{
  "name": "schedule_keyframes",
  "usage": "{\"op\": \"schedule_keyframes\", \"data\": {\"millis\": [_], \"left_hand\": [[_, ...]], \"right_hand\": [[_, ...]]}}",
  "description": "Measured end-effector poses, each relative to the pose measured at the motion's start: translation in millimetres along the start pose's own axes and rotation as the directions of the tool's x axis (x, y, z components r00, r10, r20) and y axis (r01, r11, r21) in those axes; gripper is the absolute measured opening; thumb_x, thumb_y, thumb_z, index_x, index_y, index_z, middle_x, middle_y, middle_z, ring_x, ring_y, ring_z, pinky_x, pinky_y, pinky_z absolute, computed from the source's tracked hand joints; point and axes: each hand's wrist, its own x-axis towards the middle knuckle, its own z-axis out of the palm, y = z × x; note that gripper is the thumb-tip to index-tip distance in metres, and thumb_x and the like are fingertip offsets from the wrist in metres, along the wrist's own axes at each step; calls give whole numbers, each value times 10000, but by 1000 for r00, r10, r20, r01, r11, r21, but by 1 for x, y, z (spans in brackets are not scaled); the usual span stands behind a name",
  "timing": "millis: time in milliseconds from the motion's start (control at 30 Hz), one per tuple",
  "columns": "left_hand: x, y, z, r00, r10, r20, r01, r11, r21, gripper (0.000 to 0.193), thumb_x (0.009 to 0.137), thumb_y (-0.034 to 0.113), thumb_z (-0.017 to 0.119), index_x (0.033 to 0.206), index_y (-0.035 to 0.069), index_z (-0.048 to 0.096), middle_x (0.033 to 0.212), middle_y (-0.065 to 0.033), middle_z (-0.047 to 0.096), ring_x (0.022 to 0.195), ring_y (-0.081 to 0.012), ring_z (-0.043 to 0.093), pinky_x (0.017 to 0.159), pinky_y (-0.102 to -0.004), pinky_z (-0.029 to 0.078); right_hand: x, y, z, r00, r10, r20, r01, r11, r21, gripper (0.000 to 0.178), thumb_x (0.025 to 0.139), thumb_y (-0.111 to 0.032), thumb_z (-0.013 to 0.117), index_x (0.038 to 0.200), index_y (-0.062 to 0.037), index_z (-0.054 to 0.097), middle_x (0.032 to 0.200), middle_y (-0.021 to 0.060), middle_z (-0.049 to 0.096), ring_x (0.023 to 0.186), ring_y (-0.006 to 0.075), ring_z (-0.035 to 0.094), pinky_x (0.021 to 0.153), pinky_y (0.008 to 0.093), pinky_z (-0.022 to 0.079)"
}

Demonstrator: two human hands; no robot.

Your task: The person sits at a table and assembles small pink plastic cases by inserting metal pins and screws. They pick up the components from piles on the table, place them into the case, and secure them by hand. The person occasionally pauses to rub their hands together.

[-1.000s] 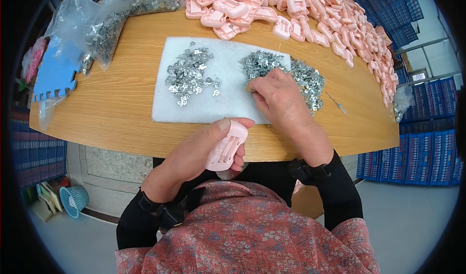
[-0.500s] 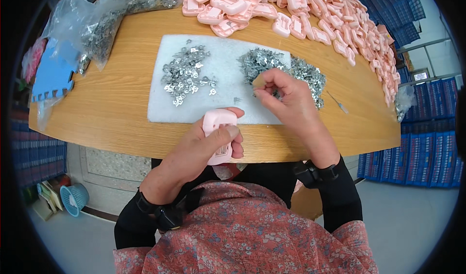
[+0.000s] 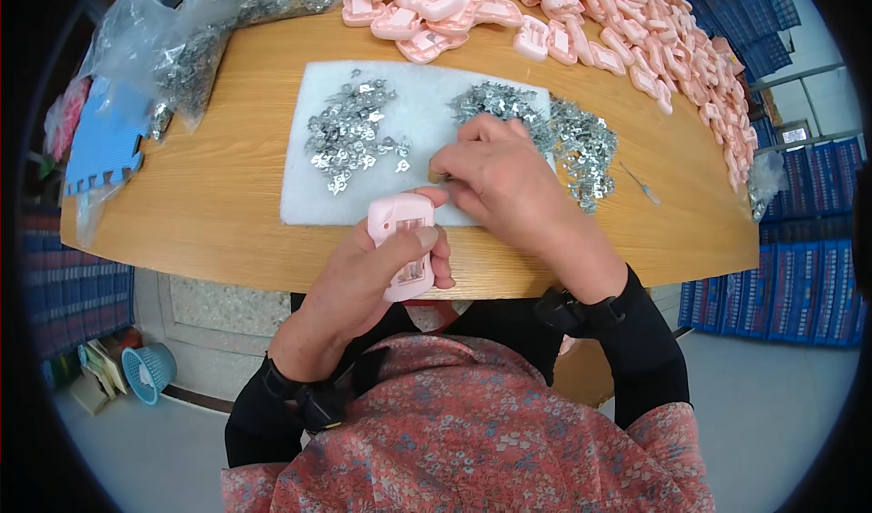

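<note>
My left hand (image 3: 354, 272) is closed around a pink plastic casing (image 3: 398, 211), its thumb lying across the slotted middle, where bits of metal show. Just right of the casing, my right hand (image 3: 513, 186) is low over the white foam sheet (image 3: 420, 104), fingers and thumb pinched together. Whatever is between those fingertips is too small and hidden to make out. On the sheet's left half lies a loose pile of small silvery metal clips (image 3: 345, 136). A denser heap of small metal parts (image 3: 500, 104) sits behind my right hand and spills past the sheet's right edge.
Many pink casings (image 3: 627, 40) are heaped along the table's far and right edges. Clear bags of metal parts (image 3: 195, 59) stand at the far left, by a blue foam mat (image 3: 104, 140). A thin pointed tool (image 3: 640, 184) lies on the wooden table (image 3: 209, 186).
My right hand has moved left and slightly nearer, from the metal heap to beside the casing, and turned palm down. The casing in my left hand has shifted slightly left.
</note>
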Motion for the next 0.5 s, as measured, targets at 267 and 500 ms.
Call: {"op": "schedule_keyframes", "data": {"millis": [267,500], "left_hand": [[9,6,9,992,61,-110,-63,998,-19,501,940,113,659,1387,6,459,1017,-74,629,873,-163,654,788,-316,560],[27,2,18,995,101,-4,-100,986,133,480,932,79,660,1375,10,486,1168,-96,635,974,-173,645,843,-322,552]], "right_hand": [[-13,-21,-29,993,114,-37,-103,968,230,198,799,-89,736,963,-76,626,906,77,668,867,290,658,782,368,511],[-27,-28,-50,997,78,3,-76,959,271,216,837,-97,712,1011,-88,585,848,86,664,818,307,671,727,413,527]]}}
